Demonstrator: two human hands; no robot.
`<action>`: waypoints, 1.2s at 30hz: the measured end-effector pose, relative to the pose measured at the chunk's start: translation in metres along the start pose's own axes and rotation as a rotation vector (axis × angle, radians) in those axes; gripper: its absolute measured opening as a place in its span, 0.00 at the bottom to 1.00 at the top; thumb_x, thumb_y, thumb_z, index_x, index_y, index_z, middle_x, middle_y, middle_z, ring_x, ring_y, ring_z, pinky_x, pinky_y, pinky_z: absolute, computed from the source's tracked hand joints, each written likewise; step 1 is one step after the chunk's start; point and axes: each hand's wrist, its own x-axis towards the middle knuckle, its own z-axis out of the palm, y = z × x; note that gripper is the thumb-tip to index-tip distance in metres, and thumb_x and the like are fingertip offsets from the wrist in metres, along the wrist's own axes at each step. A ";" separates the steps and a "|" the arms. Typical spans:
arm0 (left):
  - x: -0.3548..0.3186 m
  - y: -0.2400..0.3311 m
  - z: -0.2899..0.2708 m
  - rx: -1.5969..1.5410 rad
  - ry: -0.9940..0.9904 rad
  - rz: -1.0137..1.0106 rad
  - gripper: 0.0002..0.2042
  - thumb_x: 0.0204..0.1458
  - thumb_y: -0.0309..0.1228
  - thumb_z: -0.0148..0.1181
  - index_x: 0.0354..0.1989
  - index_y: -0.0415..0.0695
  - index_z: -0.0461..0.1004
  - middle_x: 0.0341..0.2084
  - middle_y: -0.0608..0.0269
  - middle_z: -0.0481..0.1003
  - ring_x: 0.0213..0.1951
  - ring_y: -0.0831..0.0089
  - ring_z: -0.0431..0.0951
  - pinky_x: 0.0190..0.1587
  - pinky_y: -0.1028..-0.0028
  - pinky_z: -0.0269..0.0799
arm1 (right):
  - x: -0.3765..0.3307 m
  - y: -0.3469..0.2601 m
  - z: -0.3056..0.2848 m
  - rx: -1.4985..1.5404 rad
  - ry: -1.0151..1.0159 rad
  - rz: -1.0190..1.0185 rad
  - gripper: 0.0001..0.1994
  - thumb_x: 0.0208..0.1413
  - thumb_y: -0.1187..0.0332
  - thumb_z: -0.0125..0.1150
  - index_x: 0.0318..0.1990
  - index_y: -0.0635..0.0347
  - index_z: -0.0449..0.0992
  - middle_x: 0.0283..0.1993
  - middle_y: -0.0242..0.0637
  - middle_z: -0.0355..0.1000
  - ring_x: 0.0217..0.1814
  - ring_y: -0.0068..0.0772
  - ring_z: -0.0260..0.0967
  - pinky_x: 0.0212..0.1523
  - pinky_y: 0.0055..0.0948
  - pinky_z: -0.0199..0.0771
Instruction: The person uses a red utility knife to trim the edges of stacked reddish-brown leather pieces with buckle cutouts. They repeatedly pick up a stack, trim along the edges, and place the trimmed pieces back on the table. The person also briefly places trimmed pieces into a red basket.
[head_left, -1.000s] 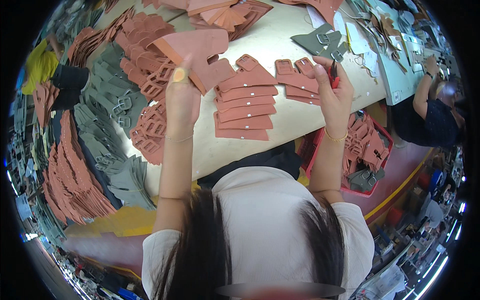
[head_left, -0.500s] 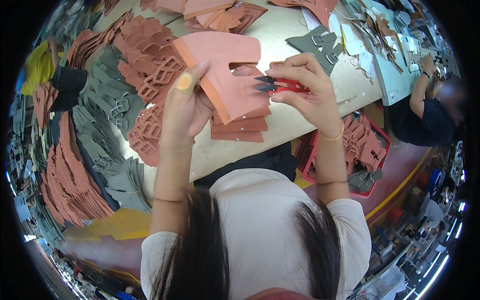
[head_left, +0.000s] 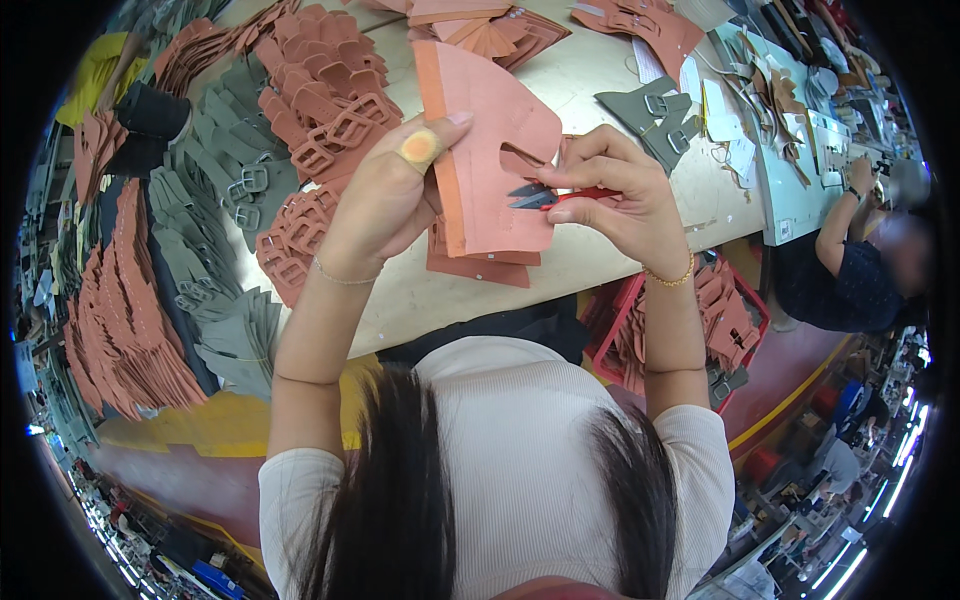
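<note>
From my feed, the tabletop (head_left: 600, 90) carries big heaps of terracotta and grey strap pieces left of the raised piece, and a short stack (head_left: 480, 262) lies under it. My left hand (head_left: 385, 190) grips that terracotta cut piece (head_left: 490, 150) upright; my right hand (head_left: 625, 195) is closed on red snips (head_left: 550, 195) at its notch. Trimming seems midway; much is left.

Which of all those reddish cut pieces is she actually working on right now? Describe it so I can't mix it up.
Start at the pale worktable and go to its near edge. There the left hand holds one salmon-red cut piece up off the table, and the right hand puts red-handled snips to its notch. It alone is lifted; the others lie stacked.
</note>
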 end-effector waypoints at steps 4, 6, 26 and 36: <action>0.000 -0.003 -0.002 -0.001 -0.018 -0.040 0.19 0.62 0.35 0.49 0.53 0.31 0.63 0.47 0.52 0.72 0.47 0.68 0.77 0.49 0.68 0.76 | 0.000 0.000 -0.003 -0.029 -0.028 -0.003 0.15 0.41 0.76 0.71 0.41 0.60 0.82 0.34 0.30 0.69 0.36 0.22 0.67 0.36 0.21 0.68; 0.002 -0.004 -0.003 0.015 -0.001 -0.044 0.20 0.62 0.35 0.49 0.53 0.30 0.62 0.48 0.51 0.72 0.47 0.67 0.77 0.49 0.68 0.76 | -0.001 -0.002 -0.004 -0.016 0.002 0.042 0.15 0.41 0.76 0.71 0.40 0.60 0.82 0.34 0.30 0.69 0.35 0.22 0.68 0.36 0.21 0.68; 0.007 -0.002 -0.004 0.074 -0.019 -0.094 0.21 0.61 0.37 0.51 0.52 0.30 0.63 0.46 0.52 0.72 0.46 0.68 0.77 0.48 0.69 0.77 | 0.003 -0.001 -0.010 -0.073 -0.066 0.023 0.13 0.42 0.74 0.71 0.39 0.60 0.82 0.32 0.30 0.70 0.34 0.22 0.68 0.34 0.21 0.69; 0.007 -0.004 -0.005 0.118 0.041 -0.117 0.18 0.61 0.35 0.51 0.49 0.29 0.66 0.43 0.52 0.73 0.42 0.69 0.78 0.43 0.70 0.77 | 0.001 0.000 -0.019 -0.076 0.040 0.111 0.14 0.42 0.76 0.71 0.40 0.61 0.82 0.35 0.31 0.69 0.35 0.23 0.67 0.37 0.22 0.68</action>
